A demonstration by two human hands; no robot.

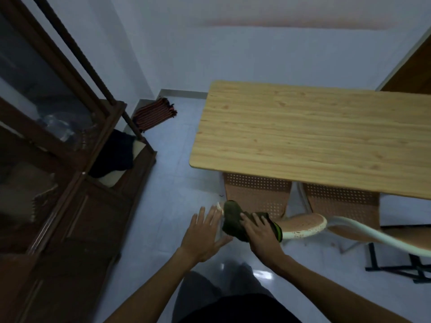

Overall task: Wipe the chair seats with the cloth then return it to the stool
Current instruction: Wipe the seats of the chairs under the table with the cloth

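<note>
A dark green cloth [235, 219] lies bunched on the near top edge of the left chair's backrest. My right hand [261, 234] presses down on the cloth, fingers spread over it. To its left my left hand [203, 231] is open, fingers apart, its fingertips at the backrest's left corner. The left chair [256, 194] has a perforated orange-brown seat, tucked partly under the wooden table. A second similar chair [338, 201] stands to its right. No stool is in view.
The light wooden table [314, 136] fills the right half. A dark wooden glass-fronted cabinet [58, 159] stands on the left with a black cloth [114, 155] on its ledge. A striped mat [154, 114] lies in the far corner. Pale floor tiles run between cabinet and table.
</note>
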